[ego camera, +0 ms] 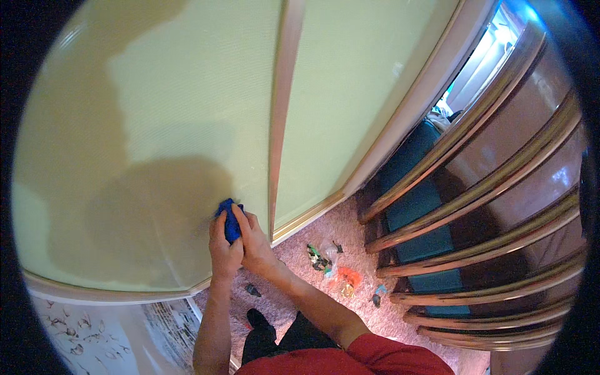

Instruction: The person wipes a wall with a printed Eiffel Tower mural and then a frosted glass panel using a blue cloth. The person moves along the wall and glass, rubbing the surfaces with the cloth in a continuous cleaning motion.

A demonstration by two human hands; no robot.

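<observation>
Both of my hands are together near the middle of the view, holding a bunched blue cloth point(231, 225) between them. My left hand point(224, 251) grips it from the left, and my right hand point(253, 241) lies over its right side with a finger stretched along it. The cloth is in front of a large pale green panel point(201, 93) with a pale frame. Whether the cloth touches the panel I cannot tell. My head and arms cast a broad shadow on it. A narrow upright strip point(282, 108) divides the panel.
On the pink carpet point(300, 234) lie scattered scraps: clear plastic point(329, 251), an orange-red piece point(348, 276) and several dark bits. Glossy brown furniture with curved gold-coloured bars point(468, 206) stands at the right. A patterned surface point(93, 333) is at the lower left.
</observation>
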